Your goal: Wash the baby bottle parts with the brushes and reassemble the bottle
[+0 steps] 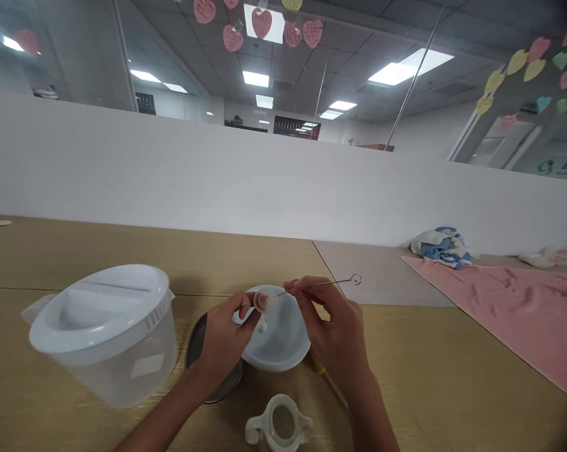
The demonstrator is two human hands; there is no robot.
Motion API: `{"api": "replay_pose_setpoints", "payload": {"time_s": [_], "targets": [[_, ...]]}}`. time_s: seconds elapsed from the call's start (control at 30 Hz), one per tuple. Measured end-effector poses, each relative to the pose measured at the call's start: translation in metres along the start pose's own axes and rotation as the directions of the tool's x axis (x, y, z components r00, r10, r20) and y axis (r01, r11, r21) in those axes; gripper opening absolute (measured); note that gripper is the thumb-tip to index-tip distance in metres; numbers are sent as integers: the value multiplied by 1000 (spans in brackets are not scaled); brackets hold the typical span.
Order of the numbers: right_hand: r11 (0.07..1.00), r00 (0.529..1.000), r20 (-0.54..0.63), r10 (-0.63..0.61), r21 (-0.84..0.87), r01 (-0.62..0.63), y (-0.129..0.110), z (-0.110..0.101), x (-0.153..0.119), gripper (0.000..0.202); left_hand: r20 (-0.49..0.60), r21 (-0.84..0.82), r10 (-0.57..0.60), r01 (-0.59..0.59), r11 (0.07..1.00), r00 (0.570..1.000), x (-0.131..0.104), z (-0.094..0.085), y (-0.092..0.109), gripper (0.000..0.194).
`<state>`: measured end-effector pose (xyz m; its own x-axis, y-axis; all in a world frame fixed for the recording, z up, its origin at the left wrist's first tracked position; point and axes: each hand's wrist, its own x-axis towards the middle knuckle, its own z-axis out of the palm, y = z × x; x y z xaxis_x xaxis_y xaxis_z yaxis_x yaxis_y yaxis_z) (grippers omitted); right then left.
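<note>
Between the fingertips of my left hand is a small, clear, round ribbed piece; its exact kind does not show. My right hand pinches a thin wire rod with a loop at its outer end. The rod's other end reaches to the round piece; whether it goes inside is too small to tell. Both hands are over a pale bowl, where a small white bit shows below the round piece. A white ring with two side handles lies nearer me.
A lidded, translucent white pitcher stands to the left. A dark round dish sits partly under my left arm. A brown stick-like handle lies beside my right wrist. A pink cloth and a crumpled blue-white cloth lie right, before the white partition.
</note>
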<state>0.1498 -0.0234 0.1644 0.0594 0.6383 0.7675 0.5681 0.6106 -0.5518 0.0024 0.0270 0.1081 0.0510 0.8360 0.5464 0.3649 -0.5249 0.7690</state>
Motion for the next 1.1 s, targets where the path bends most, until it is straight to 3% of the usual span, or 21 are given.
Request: {"api": "replay_pose_setpoints", "payload": {"time_s": [0.17,0.33,0.5,0.67,0.77,0.93,1.1], "targets": [[999,999,32,34,-20,-33,-3,0,-2,7,20,30,23,-24,999,1000,-1,-1,6,34],[994,990,111,83,-77,-75,-3,3,-1,9,48,-47,-14,17,999,999,-2,1,8,32],[989,986,87,142,-62,-137,-13,-3,0,11,115,-97,-3,14,995,993,-2,1,5,29],[990,998,-61,23,141,-14,-26,-18,-10,23,243,-114,-50,79,990,969,-3,5,2,23],[986,995,-91,-31,159,45,-27,-20,-17,37,267,-135,-64,103,986,961,-3,6,3,24],[977,975,-184,-124,151,152,-19,-7,-21,46,252,-176,-94,141,974,963,-4,6,5,30],[982,976,-180,-122,118,145,-1,11,-19,47,235,-250,-93,152,956,967,-4,5,5,32]]}}
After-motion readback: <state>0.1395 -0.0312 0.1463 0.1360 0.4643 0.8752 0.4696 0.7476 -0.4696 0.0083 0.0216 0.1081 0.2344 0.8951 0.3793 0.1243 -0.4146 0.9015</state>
